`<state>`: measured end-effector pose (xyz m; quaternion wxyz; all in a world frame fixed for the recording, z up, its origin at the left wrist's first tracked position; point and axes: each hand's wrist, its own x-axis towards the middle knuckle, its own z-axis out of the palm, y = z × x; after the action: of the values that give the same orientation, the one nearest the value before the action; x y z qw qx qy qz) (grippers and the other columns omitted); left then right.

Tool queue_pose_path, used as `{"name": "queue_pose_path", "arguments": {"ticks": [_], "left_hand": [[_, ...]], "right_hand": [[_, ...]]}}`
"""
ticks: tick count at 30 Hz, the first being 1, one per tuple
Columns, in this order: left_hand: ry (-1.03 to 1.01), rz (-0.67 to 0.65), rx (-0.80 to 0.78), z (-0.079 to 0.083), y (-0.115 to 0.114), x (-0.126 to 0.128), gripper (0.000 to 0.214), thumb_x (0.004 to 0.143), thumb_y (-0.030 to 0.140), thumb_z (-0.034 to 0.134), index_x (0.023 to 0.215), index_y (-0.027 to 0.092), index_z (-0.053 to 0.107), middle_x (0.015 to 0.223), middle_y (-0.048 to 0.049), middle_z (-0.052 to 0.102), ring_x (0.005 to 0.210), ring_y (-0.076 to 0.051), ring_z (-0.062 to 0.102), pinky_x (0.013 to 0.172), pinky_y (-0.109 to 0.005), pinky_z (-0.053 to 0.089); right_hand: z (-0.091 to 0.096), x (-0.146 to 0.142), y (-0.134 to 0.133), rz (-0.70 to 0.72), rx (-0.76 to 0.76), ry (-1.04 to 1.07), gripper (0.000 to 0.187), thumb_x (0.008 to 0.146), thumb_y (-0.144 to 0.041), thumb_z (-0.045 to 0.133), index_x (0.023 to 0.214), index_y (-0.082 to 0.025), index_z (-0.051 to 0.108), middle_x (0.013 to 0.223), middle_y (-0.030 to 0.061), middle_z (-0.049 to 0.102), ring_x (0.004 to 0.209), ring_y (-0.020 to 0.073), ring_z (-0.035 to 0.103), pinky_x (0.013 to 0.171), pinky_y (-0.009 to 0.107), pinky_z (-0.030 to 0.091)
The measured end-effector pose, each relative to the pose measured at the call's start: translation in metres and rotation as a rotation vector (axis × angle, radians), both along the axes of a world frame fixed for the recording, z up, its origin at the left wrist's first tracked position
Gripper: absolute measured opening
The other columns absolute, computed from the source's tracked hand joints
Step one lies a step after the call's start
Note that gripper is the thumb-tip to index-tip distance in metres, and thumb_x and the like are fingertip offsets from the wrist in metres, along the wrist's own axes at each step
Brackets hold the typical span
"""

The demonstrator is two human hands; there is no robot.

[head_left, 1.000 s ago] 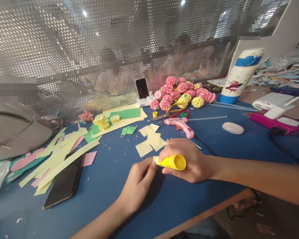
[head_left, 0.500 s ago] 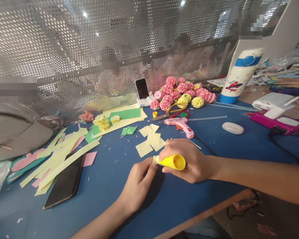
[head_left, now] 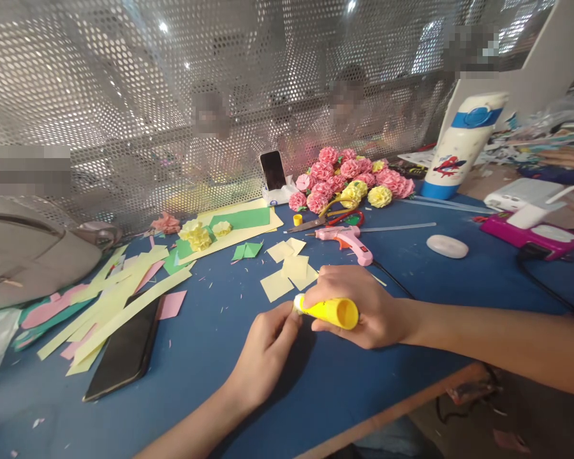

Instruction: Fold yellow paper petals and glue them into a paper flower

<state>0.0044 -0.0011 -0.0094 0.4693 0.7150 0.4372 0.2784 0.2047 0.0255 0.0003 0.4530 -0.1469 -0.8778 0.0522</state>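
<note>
Paper strips (head_left: 131, 312) left, yellow squares (head_left: 277, 285) mid-tabletop (head_left: 182, 357), likely spread for easy reach.
Left hand (head_left: 268, 344): fingertips pinched narrow on a small pale piece (head_left: 295, 308), mostly hidden. Glue stick (head_left: 328, 311) between hands, tip at those fingertips, presumably angled for control. Right hand (head_left: 374, 311) wraps its barrel.

left forearm (head_left: 205, 414): bare, slanting up from the bottom edge | left hand (head_left: 266, 347): pinching, thumb and forefinger tips pressing close together | right forearm (head_left: 488, 341): bare, stretching in from the right edge | right hand (head_left: 372, 306): gripping, fingers curling inward | both hands: facing each other, fingertips hovering near but apart
</note>
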Motion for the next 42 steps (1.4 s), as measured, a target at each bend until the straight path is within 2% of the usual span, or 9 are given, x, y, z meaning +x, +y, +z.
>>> {"name": "queue_pose_path", "arguments": {"ticks": [5, 9, 16, 20, 23, 27, 33, 38, 42], "left_hand": [[-0.042, -0.003, -0.018, -0.0023, -0.0012, -0.0016, 0.039, 0.1, 0.046, 0.038, 0.077, 0.016, 0.048, 0.075, 0.0015, 0.042, 0.071, -0.013, 0.033, 0.063, -0.025, 0.029], [-0.032, 0.01, -0.012, -0.0018, 0.0, -0.0014, 0.039, 0.099, 0.045, 0.038, 0.077, 0.016, 0.05, 0.071, 0.0025, 0.038, 0.067, -0.012, 0.03, 0.059, -0.024, 0.028], [-0.008, -0.003, 0.005, -0.0003, 0.0002, -0.0002, 0.042, 0.098, 0.049, 0.039, 0.078, 0.016, 0.054, 0.074, -0.0004, 0.049, 0.069, -0.015, 0.039, 0.063, -0.024, 0.035], [0.005, -0.015, 0.017, -0.002, -0.0008, -0.002, 0.041, 0.099, 0.049, 0.035, 0.08, 0.017, 0.052, 0.072, 0.0007, 0.045, 0.068, -0.014, 0.038, 0.062, -0.024, 0.034], [0.027, -0.04, 0.043, -0.0034, -0.0017, -0.0033, 0.039, 0.101, 0.047, 0.03, 0.083, 0.019, 0.05, 0.072, 0.0019, 0.042, 0.067, -0.014, 0.036, 0.063, -0.025, 0.034], [0.091, -0.049, 0.1, -0.0045, -0.002, -0.0031, 0.039, 0.102, 0.045, 0.026, 0.084, 0.019, 0.048, 0.075, 0.0007, 0.045, 0.069, -0.015, 0.038, 0.066, -0.027, 0.033], [0.195, -0.042, 0.148, -0.0026, -0.0017, 0.0001, 0.038, 0.101, 0.042, 0.025, 0.075, 0.021, 0.041, 0.07, 0.001, 0.044, 0.065, -0.016, 0.039, 0.064, -0.029, 0.031], [0.216, -0.048, 0.157, -0.0011, -0.0016, 0.0013, 0.038, 0.101, 0.043, 0.023, 0.077, 0.021, 0.043, 0.07, 0.0009, 0.043, 0.065, -0.016, 0.038, 0.063, -0.029, 0.03], [0.244, -0.038, 0.172, -0.0015, -0.0025, 0.0006, 0.036, 0.101, 0.041, 0.024, 0.077, 0.021, 0.042, 0.071, 0.0003, 0.046, 0.065, -0.017, 0.039, 0.064, -0.03, 0.029]], "right_hand": [[0.001, 0.0, 0.0002, 0.023, 0.0, -0.042, 0.014, 0.094, -0.03, 0.058, 0.098, -0.017, 0.056, 0.077, 0.0024, 0.064, 0.068, 0.0146, 0.055, 0.068, 0.028, 0.045], [0.0003, -0.0006, 0.0007, 0.01, -0.01, 0.0, 0.014, 0.095, -0.03, 0.057, 0.1, -0.017, 0.056, 0.083, 0.0037, 0.066, 0.072, 0.015, 0.056, 0.07, 0.029, 0.045], [0.0009, 0.0005, -0.0009, 0.009, 0.011, -0.047, 0.015, 0.096, -0.033, 0.054, 0.099, -0.018, 0.056, 0.078, 0.0026, 0.064, 0.069, 0.0148, 0.056, 0.068, 0.029, 0.045], [0.0009, -0.0004, 0.0, -0.003, -0.001, -0.015, 0.013, 0.095, -0.03, 0.055, 0.099, -0.018, 0.056, 0.081, 0.0031, 0.066, 0.07, 0.0151, 0.056, 0.071, 0.03, 0.047], [-0.0003, -0.0008, 0.0009, -0.002, 0.001, -0.003, 0.013, 0.095, -0.03, 0.055, 0.1, -0.017, 0.056, 0.081, 0.0035, 0.066, 0.071, 0.0153, 0.056, 0.07, 0.03, 0.046], [-0.0008, -0.0008, 0.0004, 0.01, 0.005, -0.021, 0.015, 0.094, -0.03, 0.058, 0.1, -0.017, 0.057, 0.078, 0.0029, 0.064, 0.07, 0.0152, 0.055, 0.067, 0.029, 0.045], [0.0026, -0.0014, -0.0017, 0.004, 0.005, -0.068, 0.014, 0.094, -0.031, 0.057, 0.099, -0.018, 0.056, 0.076, 0.0018, 0.063, 0.068, 0.0148, 0.054, 0.064, 0.028, 0.042], [0.0021, -0.0018, -0.0015, -0.024, -0.003, -0.038, 0.013, 0.095, -0.03, 0.056, 0.099, -0.017, 0.056, 0.078, 0.0026, 0.062, 0.069, 0.0153, 0.053, 0.066, 0.029, 0.043], [0.0012, -0.001, -0.0009, 0.008, 0.007, -0.045, 0.015, 0.094, -0.029, 0.059, 0.101, -0.017, 0.056, 0.08, 0.0028, 0.064, 0.071, 0.0153, 0.053, 0.066, 0.028, 0.042]]}}
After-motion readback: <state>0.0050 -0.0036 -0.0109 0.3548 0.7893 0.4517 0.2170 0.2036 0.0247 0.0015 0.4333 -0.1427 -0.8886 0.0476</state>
